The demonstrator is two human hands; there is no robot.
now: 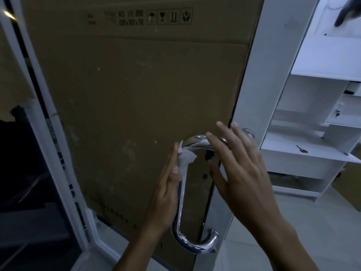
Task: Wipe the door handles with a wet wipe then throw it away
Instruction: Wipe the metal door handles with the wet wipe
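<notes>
Item: chrome door handle [180,208], a polished D-shaped pull fixed to a glass door; cardboard sheet [127,94] with printed shipping symbols covers the pane behind it. The handle's top curve runs rightward to the door's edge, the long bar drops vertically, the bottom hooks back to a round mount. The metal is bright and reflective.

Item: wet wipe [184,158], white, thin, crumpled, partly translucent, draped over the upper bend of the handle where curve meets bar.

Item: my left hand [166,194], fingers straight and together, flat against the left side of the bar, fingertips pressing the wipe onto the metal.

Item: my right hand [240,169], fingers spread and relaxed, holding nothing, its fingertips at the handle's top curve; whether they touch, I cannot tell.

Item: white shelving unit [312,157] to the right, an orange-handled screwdriver [301,149] lying on one shelf.
</notes>
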